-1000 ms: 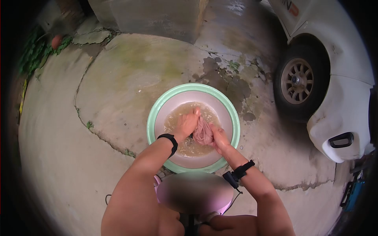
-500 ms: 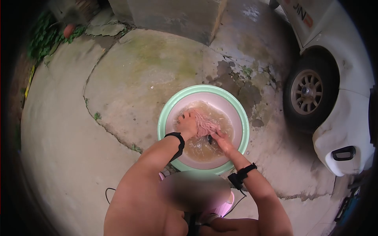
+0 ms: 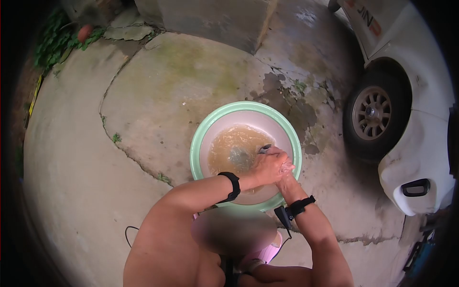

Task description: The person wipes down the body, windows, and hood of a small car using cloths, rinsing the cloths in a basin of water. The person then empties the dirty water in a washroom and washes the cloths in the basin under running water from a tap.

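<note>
Left hand overlaps right hand, pressed together over basin, right of centre; dark scrap pokes out beyond, can't tell what they pinch; presumably placed so drips rejoin water

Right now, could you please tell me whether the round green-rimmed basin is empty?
Not empty: cloudy brown water lies in the round green-rimmed basin; depth unclear.
</note>
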`<state>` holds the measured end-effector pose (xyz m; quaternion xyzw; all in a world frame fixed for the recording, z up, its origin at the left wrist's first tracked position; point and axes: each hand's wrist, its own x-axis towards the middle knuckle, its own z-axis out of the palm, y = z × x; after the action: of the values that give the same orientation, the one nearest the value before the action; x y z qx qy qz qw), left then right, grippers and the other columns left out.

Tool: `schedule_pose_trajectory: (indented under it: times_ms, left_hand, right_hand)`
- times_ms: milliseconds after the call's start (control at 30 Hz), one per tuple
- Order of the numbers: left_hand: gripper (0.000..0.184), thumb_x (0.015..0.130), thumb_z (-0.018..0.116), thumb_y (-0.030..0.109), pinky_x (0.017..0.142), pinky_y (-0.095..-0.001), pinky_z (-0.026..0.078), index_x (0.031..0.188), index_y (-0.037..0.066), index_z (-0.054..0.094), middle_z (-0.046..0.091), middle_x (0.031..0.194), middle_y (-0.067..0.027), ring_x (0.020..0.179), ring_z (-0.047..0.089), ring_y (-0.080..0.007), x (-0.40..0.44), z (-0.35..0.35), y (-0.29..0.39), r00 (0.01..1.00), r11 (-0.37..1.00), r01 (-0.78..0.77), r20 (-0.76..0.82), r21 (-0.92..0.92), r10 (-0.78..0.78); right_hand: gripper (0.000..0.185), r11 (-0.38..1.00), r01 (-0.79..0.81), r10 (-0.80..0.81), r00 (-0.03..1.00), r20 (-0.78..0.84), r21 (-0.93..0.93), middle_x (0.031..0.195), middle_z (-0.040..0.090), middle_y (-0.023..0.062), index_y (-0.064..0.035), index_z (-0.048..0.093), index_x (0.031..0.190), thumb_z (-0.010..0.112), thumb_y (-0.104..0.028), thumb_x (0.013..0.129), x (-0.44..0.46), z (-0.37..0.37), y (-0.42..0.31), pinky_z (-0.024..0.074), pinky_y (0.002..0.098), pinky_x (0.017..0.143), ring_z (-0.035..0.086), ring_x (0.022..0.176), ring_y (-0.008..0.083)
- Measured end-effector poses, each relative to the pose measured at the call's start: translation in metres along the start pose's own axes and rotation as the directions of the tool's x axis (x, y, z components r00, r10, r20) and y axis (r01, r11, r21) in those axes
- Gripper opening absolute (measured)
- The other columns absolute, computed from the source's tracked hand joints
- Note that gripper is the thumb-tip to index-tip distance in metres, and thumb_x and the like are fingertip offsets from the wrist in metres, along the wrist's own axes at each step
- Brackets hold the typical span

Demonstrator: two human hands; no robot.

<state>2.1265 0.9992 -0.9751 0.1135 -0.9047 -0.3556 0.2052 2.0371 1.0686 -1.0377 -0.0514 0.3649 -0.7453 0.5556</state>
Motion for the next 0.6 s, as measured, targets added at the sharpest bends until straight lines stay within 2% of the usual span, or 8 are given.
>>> schedule_pose_trajectory:
  times_ms: [67,167,233,300,433,500,567,600]
  left_hand:
    - [0.03,0.093,0.048,0.04,0.065,-0.0502,0.048,0.098,0.011,0.051,0.061,0.071,-0.0149,0.067,0.062,-0.0406,0.007,0.005,-0.043,0.988,0.988,0.147,0.029,0.052,-0.149]
    - [0.031,0.096,0.042,0.033,0.073,-0.0471,0.05,0.103,0.004,0.051,0.057,0.112,-0.0172,0.089,0.061,-0.0363,0.009,-0.024,-0.096,0.911,0.89,0.353,0.112,0.289,-0.398]
    - [0.03,0.096,0.041,0.031,0.074,-0.0473,0.05,0.105,0.004,0.051,0.05,0.125,-0.0166,0.096,0.06,-0.0349,-0.005,-0.025,-0.12,0.883,0.855,0.402,0.107,0.326,-0.456]
    - [0.035,0.093,0.047,0.029,0.089,-0.0458,0.047,0.119,0.006,0.049,0.033,0.14,-0.0142,0.12,0.045,-0.0322,-0.013,-0.026,-0.13,0.773,0.705,0.585,-0.012,0.401,-0.635]
    - [0.043,0.088,0.053,0.018,0.101,-0.0441,0.04,0.129,0.007,0.045,0.024,0.147,-0.0088,0.134,0.028,-0.0292,-0.039,0.001,-0.117,0.881,0.649,0.201,0.155,0.734,-0.448]
    - [0.053,0.084,0.056,0.012,0.107,-0.0434,0.033,0.135,0.009,0.041,0.019,0.151,-0.008,0.137,0.022,-0.0328,-0.024,-0.021,-0.116,0.662,0.807,-0.187,0.678,0.561,-0.318]
    - [0.055,0.081,0.06,0.015,0.106,-0.0434,0.035,0.133,0.01,0.042,0.021,0.15,-0.0072,0.135,0.025,-0.033,-0.021,-0.017,-0.148,0.768,0.878,-0.129,0.607,0.46,-0.205]
    - [0.058,0.08,0.062,0.02,0.105,-0.0428,0.035,0.133,0.009,0.042,0.02,0.15,-0.0102,0.135,0.026,-0.0315,-0.012,-0.028,-0.135,0.743,0.842,0.213,0.477,0.496,-0.469]
  right_hand:
    - [0.028,0.942,-0.332,0.335,0.939,0.075,-0.053,0.085,0.064,0.0073,-0.0073,0.06,0.099,0.047,-0.031,0.095,-0.003,-0.033,-0.012,0.055,0.0289,0.059,0.065,0.073,0.0186]
    - [0.023,0.933,-0.124,0.0,0.938,-0.346,-0.338,0.079,0.062,0.0052,-0.0101,0.061,0.098,0.049,-0.03,0.095,-0.01,0.01,-0.001,0.0536,0.0285,0.057,0.064,0.069,0.0169]
    - [0.029,0.79,-0.234,0.063,0.95,-0.306,-0.567,0.092,0.062,0.0115,-0.0083,0.057,0.114,0.053,-0.028,0.092,-0.01,-0.016,-0.008,0.054,0.0353,0.071,0.064,0.084,0.0252]
    - [0.051,-0.055,-0.182,-0.221,0.961,-0.166,-0.982,0.114,0.055,0.0202,-0.0074,0.045,0.132,0.058,-0.029,0.087,-0.008,-0.013,-0.004,0.0477,0.0421,0.089,0.058,0.105,0.0342]
    - [0.07,-0.656,0.218,0.105,0.974,0.199,-0.723,0.14,0.034,0.0254,-0.0087,0.031,0.143,0.06,-0.029,0.083,-0.016,-0.02,0.034,0.0352,0.0416,0.105,0.042,0.124,0.039]
    - [0.071,-0.584,0.163,0.194,0.979,0.058,-0.795,0.144,0.028,0.0237,-0.0095,0.029,0.144,0.059,-0.032,0.084,-0.009,-0.009,0.013,0.0326,0.0402,0.107,0.037,0.129,0.0382]
    - [0.072,-0.518,0.09,0.292,0.953,-0.077,-0.851,0.149,0.022,0.022,-0.0103,0.027,0.145,0.059,-0.034,0.084,-0.003,-0.016,0.01,0.03,0.0388,0.109,0.031,0.134,0.0375]
    - [0.074,-0.141,-0.145,0.171,0.971,-0.168,-0.979,0.151,0.021,0.0199,-0.0104,0.025,0.146,0.057,-0.041,0.086,0.006,-0.038,0.017,0.0311,0.0414,0.108,0.03,0.135,0.0366]
